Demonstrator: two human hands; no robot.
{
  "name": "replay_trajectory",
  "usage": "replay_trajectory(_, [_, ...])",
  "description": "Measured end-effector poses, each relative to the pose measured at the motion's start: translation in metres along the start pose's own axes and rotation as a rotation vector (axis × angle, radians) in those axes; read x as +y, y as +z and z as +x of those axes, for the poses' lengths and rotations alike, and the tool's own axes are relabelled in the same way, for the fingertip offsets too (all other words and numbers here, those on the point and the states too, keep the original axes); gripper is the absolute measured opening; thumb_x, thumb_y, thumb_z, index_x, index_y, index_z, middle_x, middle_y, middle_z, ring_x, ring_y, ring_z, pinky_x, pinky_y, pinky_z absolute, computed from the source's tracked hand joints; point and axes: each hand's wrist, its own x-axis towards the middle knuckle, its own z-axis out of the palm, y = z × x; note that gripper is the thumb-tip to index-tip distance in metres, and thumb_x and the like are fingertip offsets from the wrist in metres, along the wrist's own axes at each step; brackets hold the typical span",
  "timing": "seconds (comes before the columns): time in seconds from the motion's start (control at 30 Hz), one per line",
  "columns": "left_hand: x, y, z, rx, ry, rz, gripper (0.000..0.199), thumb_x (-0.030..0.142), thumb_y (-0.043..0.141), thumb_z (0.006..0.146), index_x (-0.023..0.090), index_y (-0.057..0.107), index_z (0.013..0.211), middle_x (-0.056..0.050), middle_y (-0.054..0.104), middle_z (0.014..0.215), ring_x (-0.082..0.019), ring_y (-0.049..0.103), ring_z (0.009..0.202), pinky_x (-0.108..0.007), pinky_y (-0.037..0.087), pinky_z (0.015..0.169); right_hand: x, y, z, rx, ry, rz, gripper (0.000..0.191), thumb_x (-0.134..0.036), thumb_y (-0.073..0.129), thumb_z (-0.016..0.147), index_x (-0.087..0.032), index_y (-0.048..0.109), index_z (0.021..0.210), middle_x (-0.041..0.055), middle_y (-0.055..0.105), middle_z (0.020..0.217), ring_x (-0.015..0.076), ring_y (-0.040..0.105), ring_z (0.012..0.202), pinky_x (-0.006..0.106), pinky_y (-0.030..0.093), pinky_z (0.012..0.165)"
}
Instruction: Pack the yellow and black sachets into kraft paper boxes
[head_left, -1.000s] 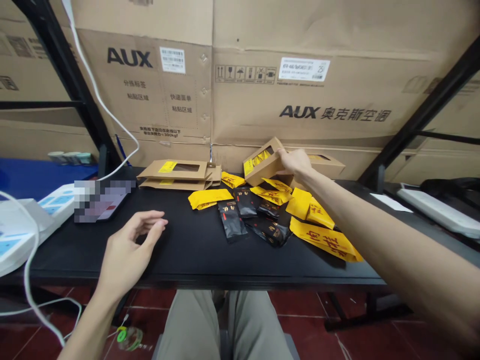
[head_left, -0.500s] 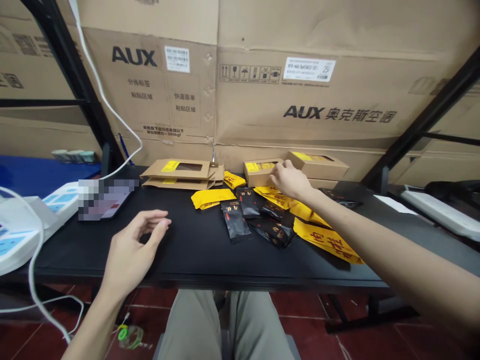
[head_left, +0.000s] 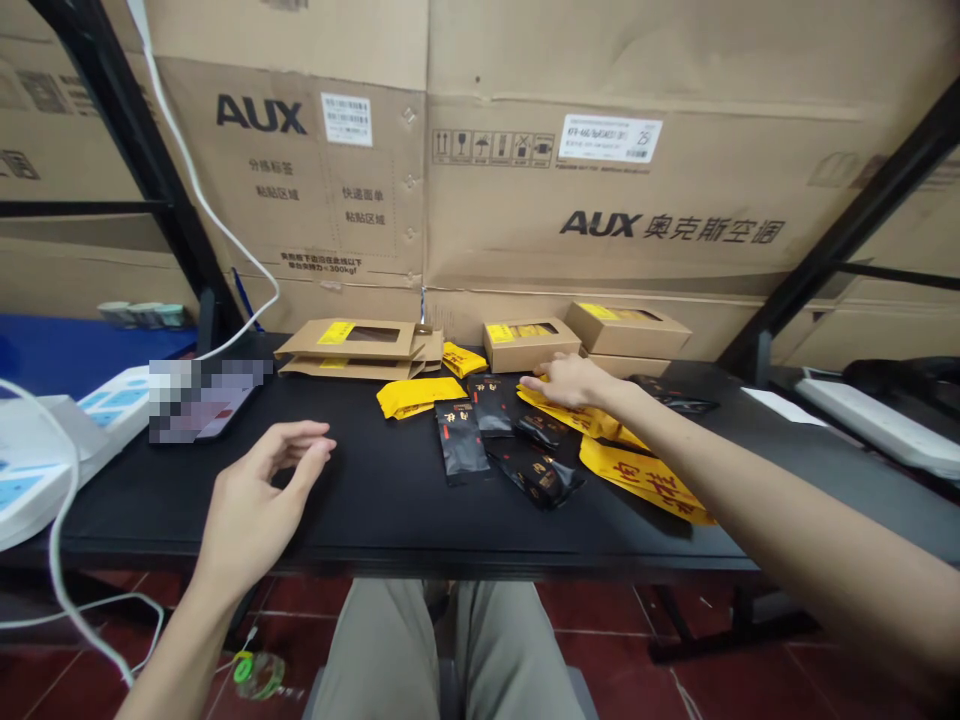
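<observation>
My right hand (head_left: 571,382) reaches over a heap of yellow packets in front of the small window box (head_left: 531,342). Its fingers close on a yellow packet (head_left: 553,405), though the hand partly hides the grip. Just left of that lie several black packets (head_left: 460,440) with gold and red print. Another yellow packet (head_left: 420,395) rests beside them, and a larger one with dark red characters (head_left: 645,482) is under my right forearm. Over the left part of the table, my left hand (head_left: 262,490) hovers with thumb and fingers apart, holding nothing.
Flattened window boxes (head_left: 345,340) are stacked at the back; more cartons (head_left: 628,330) stand to their right. A phone (head_left: 225,400) and a white power strip (head_left: 112,420) lie at left. Large cardboard (head_left: 495,240) forms the back wall; black metal struts (head_left: 862,220) slope at the sides.
My right hand has come down and toward me from the small window box to the yellow packets. My left hand stays almost where it was. The view has shifted slightly.
</observation>
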Motion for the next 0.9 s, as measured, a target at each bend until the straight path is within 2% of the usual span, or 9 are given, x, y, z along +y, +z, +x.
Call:
replay_trajectory(0.2, [0.001,-0.001,0.001,-0.001,0.011,0.000,0.041,0.062,0.068,0.088,0.028,0.071,0.111,-0.004,0.081,0.103,-0.026,0.078,0.101,-0.043,0.058,0.097,-0.011,-0.003,-0.010,0.010,0.036,0.021,0.075,-0.068,0.040,0.101,-0.011,0.061,0.144,0.0269,0.057,0.146,0.0404,0.064,0.128,0.049,0.051,0.105])
replay_trajectory(0.3, [-0.001,-0.001,0.001,-0.005,0.024,0.002,0.041,0.061,0.068,0.088,0.027,0.071,0.112,-0.004,0.081,0.103,-0.026,0.078,0.100,-0.042,0.059,0.096,-0.016,-0.006,-0.014,0.106,0.047,0.024,0.072,-0.066,0.038,0.102,-0.011,0.058,0.143,0.0265,0.056,0.147,0.0401,0.065,0.126,0.050,0.052,0.103])
replay_trajectory(0.4, [-0.003,-0.001,0.001,-0.002,0.029,-0.004,0.041,0.061,0.068,0.089,0.027,0.070,0.112,-0.004,0.081,0.103,-0.026,0.078,0.101,-0.041,0.059,0.096,-0.021,-0.004,-0.014,0.211,0.046,-0.065,0.069,-0.063,0.039,0.103,-0.009,0.061,0.140,0.0272,0.055,0.146,0.0417,0.059,0.133,0.052,0.047,0.110])
replay_trajectory(0.6, [-0.002,0.000,0.001,0.001,0.026,-0.002,0.040,0.059,0.069,0.089,0.027,0.070,0.112,-0.004,0.081,0.105,-0.026,0.078,0.102,-0.041,0.059,0.096,-0.021,0.005,-0.012,0.044,0.119,0.004,0.079,-0.071,0.031,0.102,-0.010,0.061,0.142,0.0272,0.056,0.147,0.0459,0.058,0.133,0.055,0.050,0.105])
replay_trajectory(0.7, [-0.001,0.000,0.000,0.005,0.028,-0.010,0.040,0.060,0.069,0.088,0.027,0.070,0.111,-0.004,0.081,0.103,-0.026,0.078,0.101,-0.041,0.060,0.095,-0.018,0.005,-0.011,0.054,0.136,-0.023,0.081,-0.072,0.029,0.101,-0.011,0.064,0.140,0.0278,0.055,0.149,0.0471,0.054,0.138,0.057,0.046,0.109])
replay_trajectory(0.83, [0.000,0.000,0.001,0.005,0.025,-0.010,0.039,0.060,0.069,0.088,0.027,0.071,0.110,-0.003,0.081,0.102,-0.025,0.078,0.099,-0.040,0.060,0.095,-0.016,0.006,-0.013,0.096,0.157,-0.024,0.079,-0.071,0.033,0.102,-0.008,0.064,0.138,0.0274,0.058,0.148,0.0424,0.052,0.142,0.055,0.039,0.117])
replay_trajectory(0.9, [0.000,0.000,0.001,0.006,0.023,-0.006,0.039,0.059,0.069,0.088,0.027,0.071,0.110,-0.003,0.081,0.101,-0.025,0.078,0.099,-0.040,0.060,0.095,-0.017,0.008,-0.014,0.147,0.163,-0.022,0.078,-0.069,0.034,0.103,-0.005,0.064,0.137,0.0281,0.060,0.145,0.0418,0.053,0.140,0.054,0.040,0.117])
